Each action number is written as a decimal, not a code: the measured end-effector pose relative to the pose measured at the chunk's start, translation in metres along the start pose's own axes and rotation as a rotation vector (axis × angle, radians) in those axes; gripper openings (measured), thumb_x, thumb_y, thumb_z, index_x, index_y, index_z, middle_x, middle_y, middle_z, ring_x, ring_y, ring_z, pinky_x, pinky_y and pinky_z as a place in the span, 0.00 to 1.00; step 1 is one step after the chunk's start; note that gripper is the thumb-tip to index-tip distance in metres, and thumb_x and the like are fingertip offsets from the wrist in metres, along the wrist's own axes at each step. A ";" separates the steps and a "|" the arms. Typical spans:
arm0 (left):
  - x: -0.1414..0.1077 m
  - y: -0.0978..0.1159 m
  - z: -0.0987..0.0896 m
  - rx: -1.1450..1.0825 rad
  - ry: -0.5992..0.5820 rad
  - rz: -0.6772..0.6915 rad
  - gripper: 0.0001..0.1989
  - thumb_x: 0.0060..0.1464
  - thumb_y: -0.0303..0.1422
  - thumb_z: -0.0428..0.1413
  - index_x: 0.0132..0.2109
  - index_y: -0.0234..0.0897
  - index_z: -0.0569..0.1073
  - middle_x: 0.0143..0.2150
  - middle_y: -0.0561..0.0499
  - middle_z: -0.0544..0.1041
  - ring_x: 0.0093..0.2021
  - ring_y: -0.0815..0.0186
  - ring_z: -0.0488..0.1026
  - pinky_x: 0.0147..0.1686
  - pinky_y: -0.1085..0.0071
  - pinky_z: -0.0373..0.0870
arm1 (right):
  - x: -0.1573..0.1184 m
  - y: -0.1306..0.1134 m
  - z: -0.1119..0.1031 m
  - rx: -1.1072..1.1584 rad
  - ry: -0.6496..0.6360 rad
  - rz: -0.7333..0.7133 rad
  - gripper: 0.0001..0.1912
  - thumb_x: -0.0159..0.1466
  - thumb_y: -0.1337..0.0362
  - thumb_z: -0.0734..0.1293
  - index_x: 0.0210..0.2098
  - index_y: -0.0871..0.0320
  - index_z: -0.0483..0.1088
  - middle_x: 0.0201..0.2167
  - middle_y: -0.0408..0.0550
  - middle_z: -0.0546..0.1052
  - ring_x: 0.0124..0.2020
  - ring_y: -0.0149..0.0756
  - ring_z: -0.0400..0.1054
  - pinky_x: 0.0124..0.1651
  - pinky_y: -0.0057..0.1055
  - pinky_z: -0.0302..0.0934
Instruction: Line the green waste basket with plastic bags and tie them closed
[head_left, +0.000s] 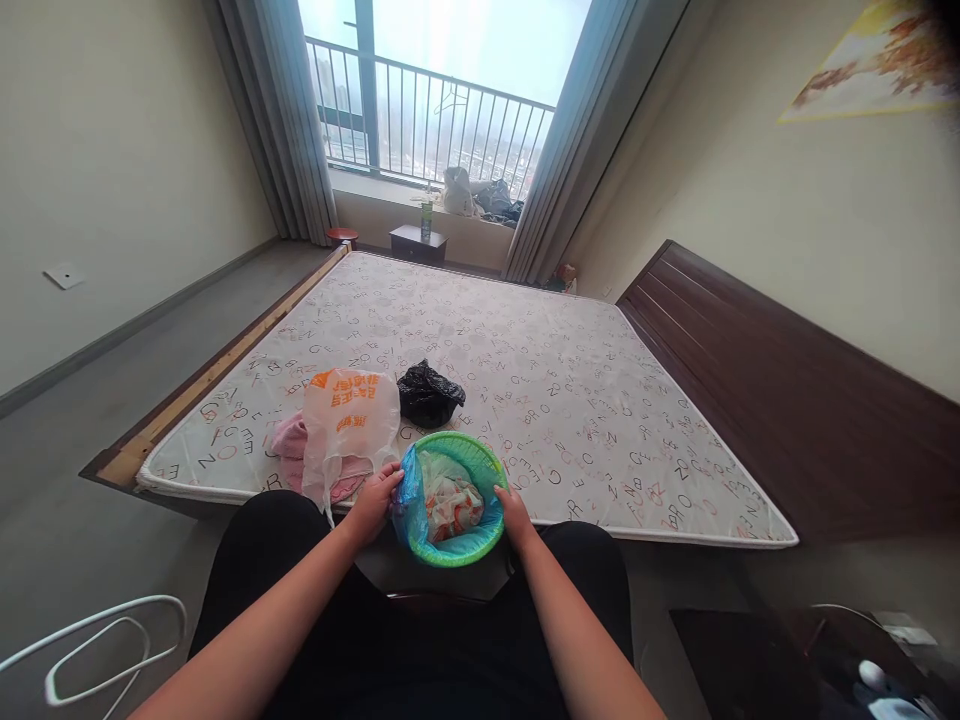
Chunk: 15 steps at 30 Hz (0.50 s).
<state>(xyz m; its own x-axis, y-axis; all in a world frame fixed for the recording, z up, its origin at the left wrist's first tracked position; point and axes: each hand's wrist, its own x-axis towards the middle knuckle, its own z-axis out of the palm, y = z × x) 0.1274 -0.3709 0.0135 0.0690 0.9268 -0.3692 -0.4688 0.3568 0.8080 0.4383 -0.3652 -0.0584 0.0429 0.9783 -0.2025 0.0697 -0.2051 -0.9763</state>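
Between my knees, at the near edge of the mattress, I hold a green plastic wastebasket point(491, 460) tilted so that its mouth faces me. A blue bin liner point(409, 505) lines it and folds over the left rim. Inside lie crumpled whitish plastic bags point(452, 497) with orange-red print. My left hand point(376, 500) is closed on the liner at the left rim. Around the right rim, my right hand point(514, 512) grips the basket, its fingers partly hidden behind it. Left of the basket, a white plastic bag point(352, 415) with orange lettering rests on pink cloth point(291, 447).
A crumpled black plastic bag point(430, 394) lies beyond the basket on the letter-patterned mattress point(525, 350). The dark headboard point(750, 370) stands at right. A white tubular frame point(112, 625) is at lower left, a dark table point(739, 650) at lower right. A nightstand point(418, 243) stands near the window.
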 end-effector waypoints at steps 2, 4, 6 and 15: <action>0.001 -0.001 -0.001 0.000 -0.006 -0.004 0.24 0.46 0.43 0.70 0.46 0.35 0.75 0.28 0.56 0.75 0.22 0.73 0.68 0.22 0.77 0.61 | -0.002 -0.004 0.000 0.035 -0.010 0.026 0.22 0.62 0.45 0.66 0.45 0.55 0.75 0.46 0.55 0.83 0.48 0.48 0.77 0.53 0.43 0.70; 0.002 -0.002 -0.003 -0.006 -0.009 -0.007 0.23 0.47 0.42 0.69 0.46 0.35 0.75 0.28 0.57 0.74 0.21 0.74 0.67 0.21 0.77 0.59 | -0.003 -0.008 0.000 0.041 -0.014 0.028 0.22 0.62 0.45 0.66 0.45 0.54 0.75 0.46 0.55 0.83 0.48 0.48 0.77 0.54 0.43 0.70; 0.003 -0.003 -0.004 -0.014 -0.013 -0.008 0.22 0.47 0.42 0.70 0.46 0.35 0.75 0.27 0.57 0.73 0.20 0.74 0.66 0.21 0.78 0.58 | -0.003 -0.010 0.001 0.044 -0.013 0.026 0.22 0.62 0.45 0.66 0.45 0.54 0.75 0.45 0.54 0.83 0.47 0.48 0.77 0.53 0.43 0.70; 0.002 -0.001 -0.001 -0.027 -0.001 -0.017 0.22 0.46 0.41 0.70 0.46 0.35 0.75 0.28 0.57 0.74 0.21 0.73 0.67 0.21 0.77 0.60 | 0.000 -0.007 0.001 0.022 0.001 0.007 0.20 0.62 0.46 0.66 0.43 0.54 0.76 0.42 0.53 0.83 0.45 0.47 0.76 0.51 0.43 0.71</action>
<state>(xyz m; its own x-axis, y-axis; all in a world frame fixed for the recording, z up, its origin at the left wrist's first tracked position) 0.1269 -0.3696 0.0116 0.0783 0.9207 -0.3824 -0.4908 0.3695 0.7890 0.4372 -0.3642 -0.0518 0.0444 0.9768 -0.2094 0.0477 -0.2115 -0.9762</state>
